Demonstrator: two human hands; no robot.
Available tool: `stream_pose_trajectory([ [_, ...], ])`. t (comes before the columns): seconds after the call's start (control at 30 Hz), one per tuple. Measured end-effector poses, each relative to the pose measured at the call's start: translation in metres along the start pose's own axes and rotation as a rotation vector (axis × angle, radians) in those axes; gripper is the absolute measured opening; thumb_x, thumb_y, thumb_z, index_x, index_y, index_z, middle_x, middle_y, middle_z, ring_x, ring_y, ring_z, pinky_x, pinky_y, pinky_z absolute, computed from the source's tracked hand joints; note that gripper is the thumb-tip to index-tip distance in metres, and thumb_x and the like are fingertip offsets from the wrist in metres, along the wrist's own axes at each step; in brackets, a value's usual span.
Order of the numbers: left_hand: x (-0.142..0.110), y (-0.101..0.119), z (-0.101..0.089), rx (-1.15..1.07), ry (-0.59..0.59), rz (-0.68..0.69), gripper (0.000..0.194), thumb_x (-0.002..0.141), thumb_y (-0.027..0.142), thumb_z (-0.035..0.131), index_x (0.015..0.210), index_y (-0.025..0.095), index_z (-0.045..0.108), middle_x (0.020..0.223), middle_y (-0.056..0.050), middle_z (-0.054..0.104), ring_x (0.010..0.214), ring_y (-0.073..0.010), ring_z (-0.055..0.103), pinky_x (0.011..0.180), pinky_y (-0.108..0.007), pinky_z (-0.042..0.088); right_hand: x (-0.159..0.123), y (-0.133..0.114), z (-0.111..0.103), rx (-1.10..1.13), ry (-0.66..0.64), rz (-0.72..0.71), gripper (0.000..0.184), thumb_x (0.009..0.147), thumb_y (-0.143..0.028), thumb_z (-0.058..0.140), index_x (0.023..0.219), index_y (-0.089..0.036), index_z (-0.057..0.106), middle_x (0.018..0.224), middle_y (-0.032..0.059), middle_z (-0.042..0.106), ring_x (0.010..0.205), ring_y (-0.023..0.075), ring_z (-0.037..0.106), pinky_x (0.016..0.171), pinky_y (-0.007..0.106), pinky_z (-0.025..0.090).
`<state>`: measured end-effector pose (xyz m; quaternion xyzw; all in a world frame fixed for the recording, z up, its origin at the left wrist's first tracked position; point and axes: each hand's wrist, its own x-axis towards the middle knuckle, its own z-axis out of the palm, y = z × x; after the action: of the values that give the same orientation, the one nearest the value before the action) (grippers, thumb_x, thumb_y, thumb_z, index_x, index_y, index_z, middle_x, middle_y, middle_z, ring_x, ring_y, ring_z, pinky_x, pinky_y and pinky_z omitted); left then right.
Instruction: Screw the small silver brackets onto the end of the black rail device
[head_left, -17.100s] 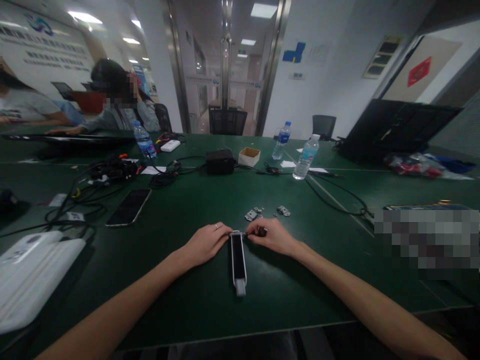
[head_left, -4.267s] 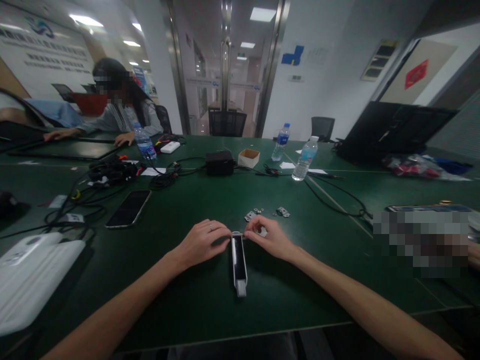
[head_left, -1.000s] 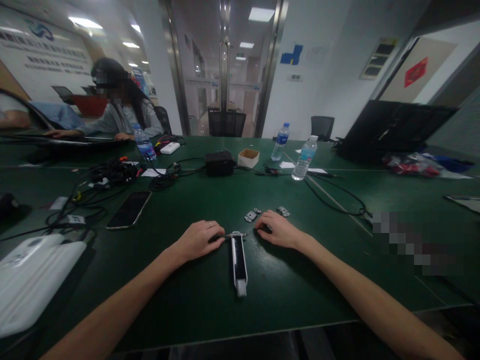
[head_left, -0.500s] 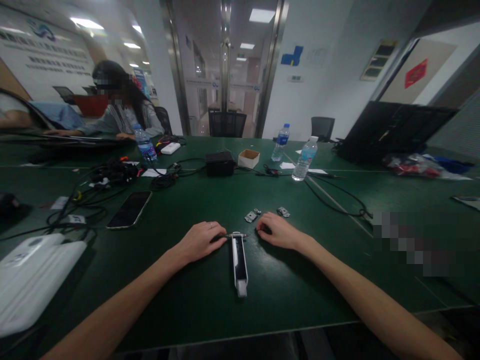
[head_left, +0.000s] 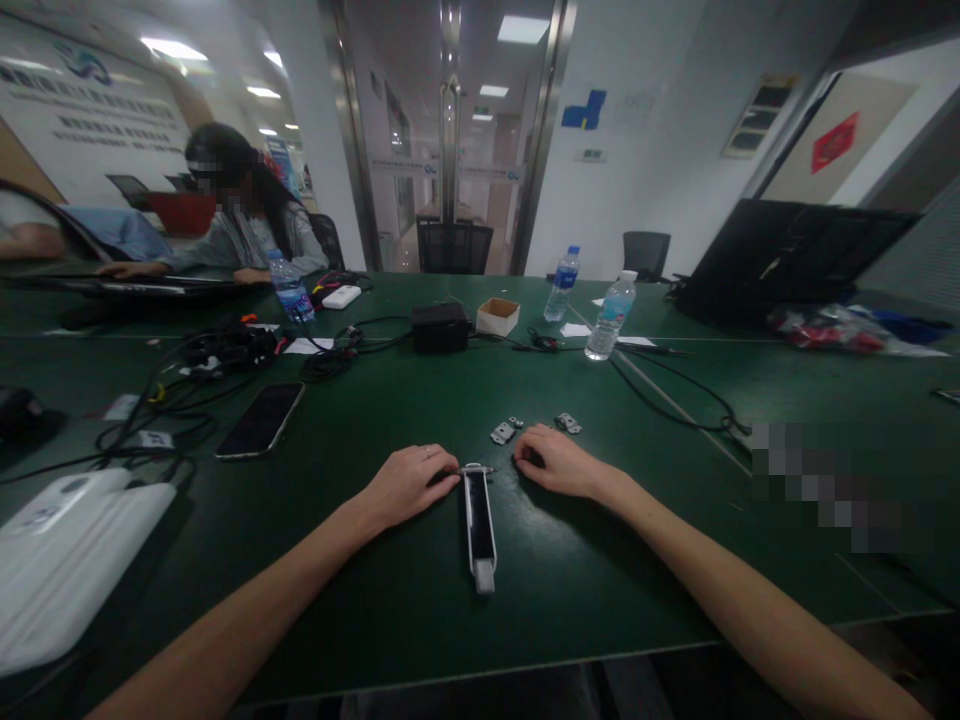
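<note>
A long, narrow device (head_left: pixel 480 520) with a white frame and a dark face lies lengthwise before me, its pale block end towards me. Across its far end runs a thin metal rod (head_left: pixel 489 470). My left hand (head_left: pixel 412 483) is closed in a pinch at the rod's left end, close against the frame. To the right of the device, my right hand (head_left: pixel 559 462) rests on the table with fingers curled together; whatever they hold, if anything, is hidden. Just beyond it lie two small metal brackets, one to the left (head_left: pixel 503 432) and one to the right (head_left: pixel 568 423).
A phone (head_left: pixel 262 420) and white cases (head_left: pixel 82 560) lie on the left, among tangled cables. Further back stand a black box (head_left: pixel 439 328), an open small carton (head_left: pixel 498 317) and water bottles (head_left: pixel 611 315). A person (head_left: pixel 255 210) sits across the table.
My left hand has shifted slightly right, closer to the device's frame. My right hand and the device have hardly moved.
</note>
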<state>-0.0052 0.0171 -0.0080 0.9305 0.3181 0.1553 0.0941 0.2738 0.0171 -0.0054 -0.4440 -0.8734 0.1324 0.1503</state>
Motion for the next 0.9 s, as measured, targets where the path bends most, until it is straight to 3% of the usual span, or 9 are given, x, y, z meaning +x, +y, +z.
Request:
stream_pose_trajectory([
  [0.57, 0.001, -0.001, 0.004, -0.011, 0.017, 0.006, 0.016, 0.093, 0.025, 0.052, 0.104, 0.017, 0.059, 0.098, -0.004, 0.062, 0.083, -0.0161, 0.059, 0.071, -0.027, 0.046, 0.000, -0.003, -0.003, -0.046, -0.011, 0.071, 0.009, 0.082, -0.024, 0.059, 0.083, -0.016, 0.064, 0.082, 0.0060, 0.062, 0.080, 0.0193, 0.057, 0.072, 0.031, 0.045],
  [0.9, 0.001, 0.002, 0.000, -0.013, 0.024, -0.002, 0.016, 0.092, 0.025, 0.054, 0.105, 0.016, 0.059, 0.099, -0.004, 0.063, 0.083, -0.0166, 0.060, 0.072, -0.028, 0.047, -0.001, -0.010, -0.008, 0.016, -0.070, 0.136, 0.005, 0.078, -0.018, 0.060, 0.080, -0.015, 0.063, 0.079, 0.0049, 0.063, 0.070, 0.0160, 0.057, 0.064, 0.026, 0.042],
])
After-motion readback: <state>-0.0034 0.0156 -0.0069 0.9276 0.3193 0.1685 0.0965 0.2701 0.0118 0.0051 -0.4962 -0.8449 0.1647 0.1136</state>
